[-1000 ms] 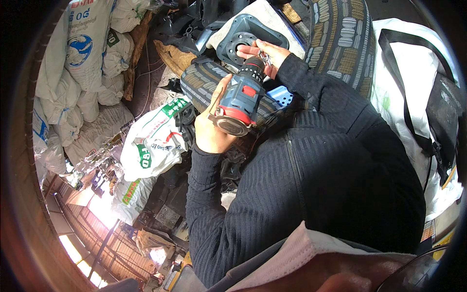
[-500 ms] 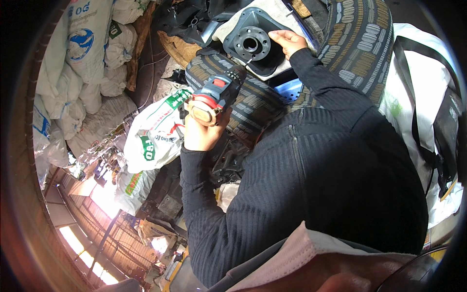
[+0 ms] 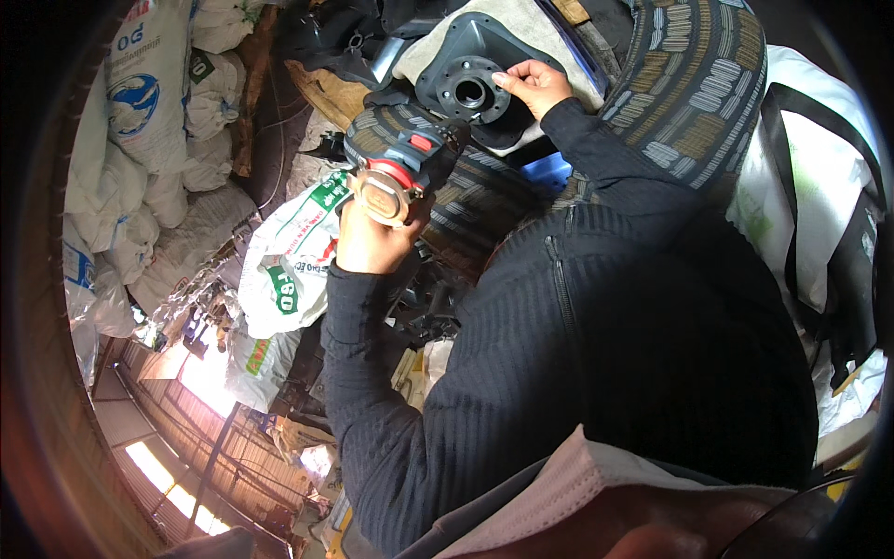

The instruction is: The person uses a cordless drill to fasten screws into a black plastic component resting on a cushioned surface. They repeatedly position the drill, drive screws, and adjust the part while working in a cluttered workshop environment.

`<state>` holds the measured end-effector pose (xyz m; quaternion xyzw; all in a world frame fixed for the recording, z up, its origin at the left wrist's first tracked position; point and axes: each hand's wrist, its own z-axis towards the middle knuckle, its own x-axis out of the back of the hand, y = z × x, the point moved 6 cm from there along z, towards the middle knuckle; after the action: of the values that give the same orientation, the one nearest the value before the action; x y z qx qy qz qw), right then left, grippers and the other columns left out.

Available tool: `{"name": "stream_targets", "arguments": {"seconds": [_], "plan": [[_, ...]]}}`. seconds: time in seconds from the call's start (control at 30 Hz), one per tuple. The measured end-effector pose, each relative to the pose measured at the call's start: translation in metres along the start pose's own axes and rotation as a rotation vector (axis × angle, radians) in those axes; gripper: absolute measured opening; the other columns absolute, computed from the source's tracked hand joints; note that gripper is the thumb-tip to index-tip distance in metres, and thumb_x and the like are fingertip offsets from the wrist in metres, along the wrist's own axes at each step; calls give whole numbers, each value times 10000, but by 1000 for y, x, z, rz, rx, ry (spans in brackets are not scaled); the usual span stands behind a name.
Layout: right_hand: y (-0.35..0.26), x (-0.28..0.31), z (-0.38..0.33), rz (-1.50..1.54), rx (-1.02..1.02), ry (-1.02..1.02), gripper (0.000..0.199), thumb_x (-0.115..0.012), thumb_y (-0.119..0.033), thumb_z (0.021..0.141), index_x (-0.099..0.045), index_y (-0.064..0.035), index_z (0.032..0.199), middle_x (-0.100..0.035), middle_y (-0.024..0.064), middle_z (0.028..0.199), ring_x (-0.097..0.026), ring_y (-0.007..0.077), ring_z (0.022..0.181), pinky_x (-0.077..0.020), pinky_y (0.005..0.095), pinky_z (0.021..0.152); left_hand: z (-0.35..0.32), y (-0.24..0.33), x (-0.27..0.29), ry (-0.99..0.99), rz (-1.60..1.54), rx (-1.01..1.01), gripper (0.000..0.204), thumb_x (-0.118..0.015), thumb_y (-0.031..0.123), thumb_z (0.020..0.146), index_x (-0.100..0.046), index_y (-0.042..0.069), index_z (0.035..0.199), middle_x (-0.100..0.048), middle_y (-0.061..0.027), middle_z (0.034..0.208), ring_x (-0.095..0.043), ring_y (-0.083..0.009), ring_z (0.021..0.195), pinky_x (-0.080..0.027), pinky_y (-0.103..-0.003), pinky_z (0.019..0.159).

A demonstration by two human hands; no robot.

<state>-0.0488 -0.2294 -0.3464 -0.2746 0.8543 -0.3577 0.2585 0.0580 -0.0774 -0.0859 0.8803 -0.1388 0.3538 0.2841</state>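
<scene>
In the head view, a cordless power tool [image 3: 402, 168] with a dark blue-grey body, a red switch and a round pale rear cap is held in the left hand [image 3: 371, 244]. The grip of that hand is closed tight around the tool's handle from below, and the tool's nose is pointed up toward a dark grey flanged metal part [image 3: 473, 86]. The tip of the tool cannot be made out clearly against the dark surroundings.

The flanged part is seen near the top centre, lying on a pale cloth [image 3: 521, 28], with a round hub and a ring of small holes. Its right edge is touched by the right hand [image 3: 533, 86]; the fingers are bent and pressed against the rim, partly closed rather than wrapped around it.

A large tyre [image 3: 694, 84] with pale tread blocks is seen just right of the right hand. Stacked white sacks [image 3: 158, 121] are visible at the left, well apart from both hands.
</scene>
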Motion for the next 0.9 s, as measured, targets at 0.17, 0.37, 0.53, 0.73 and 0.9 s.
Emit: {"name": "stream_targets", "arguments": {"seconds": [0.17,0.37,0.53,0.73,0.9], "plan": [[7,-1,1,154,65,-10,364,-786,-301,790,-623,-16,947,-621,1,715,-525,46,615,-428,206,578,18,22,-2,-101,224,-243,252,-705,155,712,-644,23,918,-672,-172,814,-669,-349,747,-540,-395,659],[-2,-4,-8,268,-14,-63,261,-768,-189,811,-617,-9,925,-661,36,781,-586,73,683,-480,221,635,23,34,-8,-115,244,-261,284,-687,68,694,-650,3,968,-671,-165,846,-660,-335,763,-524,-385,694],[0,-4,-11,264,-28,-73,245,-766,-178,812,-618,-12,914,-670,46,809,-599,76,715,-495,228,672,24,23,-13,-123,287,-269,312,-702,100,666,-652,11,961,-667,-164,886,-654,-338,813,-515,-404,697],[5,-3,5,152,-79,-110,265,-798,-237,780,-636,-37,842,-644,1,737,-532,55,615,-423,213,582,25,12,-8,-86,284,-251,293,-723,126,667,-642,20,928,-671,-187,835,-666,-360,768,-536,-408,690],[-24,72,58,259,251,594,198,-738,-223,826,-647,-47,831,-628,26,704,-556,107,589,-456,267,560,-9,14,10,67,56,-282,235,-709,56,676,-636,15,895,-675,-163,802,-681,-326,775,-529,-370,727]]}}
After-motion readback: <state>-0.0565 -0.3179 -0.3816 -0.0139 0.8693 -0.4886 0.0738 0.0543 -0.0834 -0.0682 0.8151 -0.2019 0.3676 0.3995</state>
